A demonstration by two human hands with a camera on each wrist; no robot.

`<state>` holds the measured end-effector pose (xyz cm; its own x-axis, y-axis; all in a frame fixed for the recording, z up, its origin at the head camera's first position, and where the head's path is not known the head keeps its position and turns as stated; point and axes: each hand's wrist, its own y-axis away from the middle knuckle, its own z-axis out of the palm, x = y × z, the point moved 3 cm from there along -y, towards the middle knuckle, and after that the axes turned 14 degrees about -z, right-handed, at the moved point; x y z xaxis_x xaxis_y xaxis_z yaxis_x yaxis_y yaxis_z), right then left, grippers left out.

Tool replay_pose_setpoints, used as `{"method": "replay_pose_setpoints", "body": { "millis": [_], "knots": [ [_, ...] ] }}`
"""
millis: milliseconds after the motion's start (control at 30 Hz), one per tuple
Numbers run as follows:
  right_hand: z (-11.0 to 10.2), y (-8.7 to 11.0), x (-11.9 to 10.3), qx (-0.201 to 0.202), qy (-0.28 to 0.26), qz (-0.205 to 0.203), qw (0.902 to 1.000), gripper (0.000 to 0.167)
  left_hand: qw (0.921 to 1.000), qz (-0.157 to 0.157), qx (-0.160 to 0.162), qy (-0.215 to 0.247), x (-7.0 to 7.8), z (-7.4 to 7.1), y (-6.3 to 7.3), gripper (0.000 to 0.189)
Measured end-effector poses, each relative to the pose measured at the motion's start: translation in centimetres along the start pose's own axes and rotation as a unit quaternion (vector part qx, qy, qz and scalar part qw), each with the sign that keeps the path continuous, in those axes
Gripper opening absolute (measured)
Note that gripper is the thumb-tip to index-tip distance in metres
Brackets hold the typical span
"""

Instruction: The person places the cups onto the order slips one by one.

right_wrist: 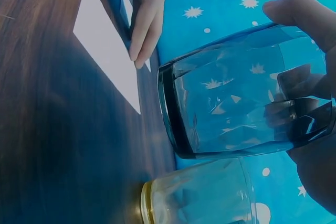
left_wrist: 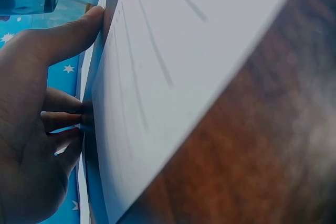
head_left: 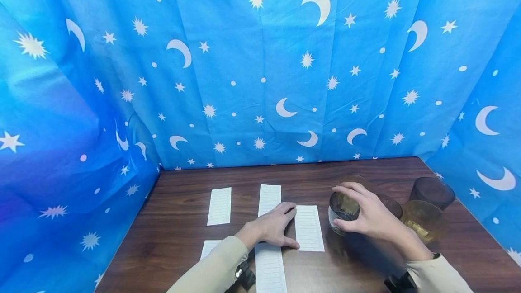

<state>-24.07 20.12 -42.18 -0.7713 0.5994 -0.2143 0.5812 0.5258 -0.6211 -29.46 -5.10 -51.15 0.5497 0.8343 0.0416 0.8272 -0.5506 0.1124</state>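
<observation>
Right hand (head_left: 372, 214) grips a smoky-grey, faceted glass tumbler (head_left: 343, 207), right of the white, ruled paper slip (head_left: 310, 229) that the spread left hand (head_left: 274, 226) touches. Risk: a rightward swing could strike the amber glass tumbler (right_wrist: 202, 195).

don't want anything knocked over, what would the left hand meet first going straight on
Probably the paper at the thumb of the left hand; beyond that, perhaps the glass in the right hand, though depth is unclear.

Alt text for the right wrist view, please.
The right hand holds a dark-tinted, faceted glass tumbler. Near it is a clear, amber-based glass tumbler; the left hand touches a white rectangular paper slip on a dark brown wooden table. Star-printed blue cloth hangs behind.
</observation>
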Motion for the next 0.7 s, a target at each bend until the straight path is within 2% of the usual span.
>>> {"method": "replay_pose_setpoints", "body": {
  "millis": [700],
  "knots": [
    [1.6,-1.7,0.5,-0.011,-0.019,0.01,0.9997,0.07,0.9999,0.003,0.0,0.013,-0.1,-0.3,0.1,0.101]
  ]
}}
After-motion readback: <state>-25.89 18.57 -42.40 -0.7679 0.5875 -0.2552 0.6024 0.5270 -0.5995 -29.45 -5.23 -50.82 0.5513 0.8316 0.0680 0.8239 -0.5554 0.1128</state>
